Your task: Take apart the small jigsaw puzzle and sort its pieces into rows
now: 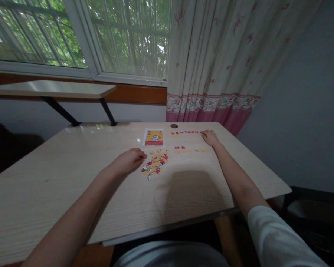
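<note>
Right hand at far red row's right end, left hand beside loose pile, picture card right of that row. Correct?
No: the head view shows the picture card left of the far red row. The right hand and left hand are as you say.

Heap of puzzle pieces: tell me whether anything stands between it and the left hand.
Nothing visible does: the left hand is at the left edge of the heap of puzzle pieces; whether they touch is unclear. The yellow-and-red picture lies farther back, out of that path.
</note>
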Demonstrator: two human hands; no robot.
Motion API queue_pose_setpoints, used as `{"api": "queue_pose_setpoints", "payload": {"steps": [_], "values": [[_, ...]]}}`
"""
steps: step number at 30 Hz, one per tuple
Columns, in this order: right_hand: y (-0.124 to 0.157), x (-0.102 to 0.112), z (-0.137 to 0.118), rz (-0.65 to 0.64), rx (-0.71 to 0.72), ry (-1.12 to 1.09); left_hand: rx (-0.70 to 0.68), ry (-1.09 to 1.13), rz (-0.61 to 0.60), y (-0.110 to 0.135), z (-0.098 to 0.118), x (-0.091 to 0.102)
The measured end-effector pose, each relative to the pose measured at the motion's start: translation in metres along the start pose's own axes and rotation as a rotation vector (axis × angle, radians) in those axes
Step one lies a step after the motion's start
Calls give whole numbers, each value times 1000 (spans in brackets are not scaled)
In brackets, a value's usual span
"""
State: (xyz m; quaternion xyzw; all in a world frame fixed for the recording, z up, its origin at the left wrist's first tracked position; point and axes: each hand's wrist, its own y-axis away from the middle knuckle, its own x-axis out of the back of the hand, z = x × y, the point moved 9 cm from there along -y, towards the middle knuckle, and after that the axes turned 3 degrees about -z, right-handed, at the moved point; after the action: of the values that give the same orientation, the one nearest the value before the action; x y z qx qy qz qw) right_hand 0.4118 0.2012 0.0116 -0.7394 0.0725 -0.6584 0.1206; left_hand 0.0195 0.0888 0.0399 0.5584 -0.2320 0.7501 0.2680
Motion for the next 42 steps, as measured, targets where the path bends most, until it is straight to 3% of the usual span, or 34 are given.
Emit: {"api": "queue_pose_setpoints", "payload": {"steps": [6, 10, 15, 19, 22, 27, 30, 35, 42], "values": [[0, 0, -1, 12, 4, -12, 9, -15, 3, -1, -1, -2], [1, 1, -1, 18, 11, -23, 84, -55, 31, 4, -5, 7], [4, 20, -12, 66, 30, -42, 200, -125, 48, 10, -19, 14], [7, 46, -54, 135, 149, -100, 189, -105, 0, 8, -21, 8], [18, 61, -108, 135, 348, -152, 155, -70, -29, 7, -13, 5], [67, 75, -199, 91, 664, -163, 295, -136, 1, 9, -16, 7], [102, 73, -234, 79, 784, -170, 344, -153, 12, 9, -22, 6], [132, 57, -253, 87, 853, -199, 294, -55, -46, 5, -27, -5], [135, 52, -245, 96, 837, -319, 327, 13, -35, 6, -43, -8]]}}
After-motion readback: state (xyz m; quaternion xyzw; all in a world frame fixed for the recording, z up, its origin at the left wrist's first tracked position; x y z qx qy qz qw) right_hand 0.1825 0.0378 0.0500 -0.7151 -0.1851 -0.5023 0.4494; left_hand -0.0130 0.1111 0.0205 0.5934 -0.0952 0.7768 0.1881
